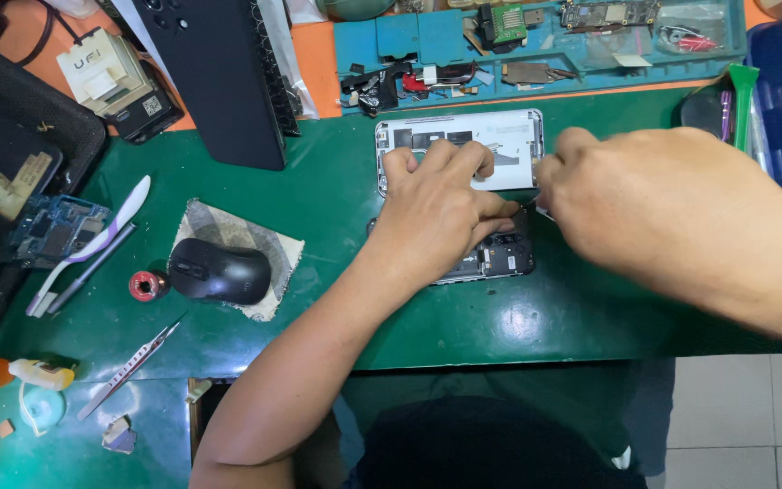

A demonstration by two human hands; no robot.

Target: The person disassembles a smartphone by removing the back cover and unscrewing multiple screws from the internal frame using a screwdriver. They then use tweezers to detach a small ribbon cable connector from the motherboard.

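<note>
Your left hand [436,213] lies flat over an opened phone [500,255] at the middle of the green mat [536,317], fingers pressing down on it and reaching toward 12 o'clock. Your right hand [644,195] comes in from 3 o'clock, fingers pinched together at the phone's right edge; something small and pale seems to be caught between them, though I cannot tell what. Both hands touch the phone, whose dark lower end shows bare parts at 5 o'clock of your left hand. Its white upper half [500,140] shows just past your fingertips.

At 9 o'clock of the phone a black mouse [219,270] sits on a cloth pad [269,237], with a small red spool [147,285] just beside it. Tweezers [128,369] lie at 7 o'clock, near the mat's front edge. A toothbrush [110,231] lies farther left. A blue tray [536,41] of parts runs along the top at 12 o'clock.
</note>
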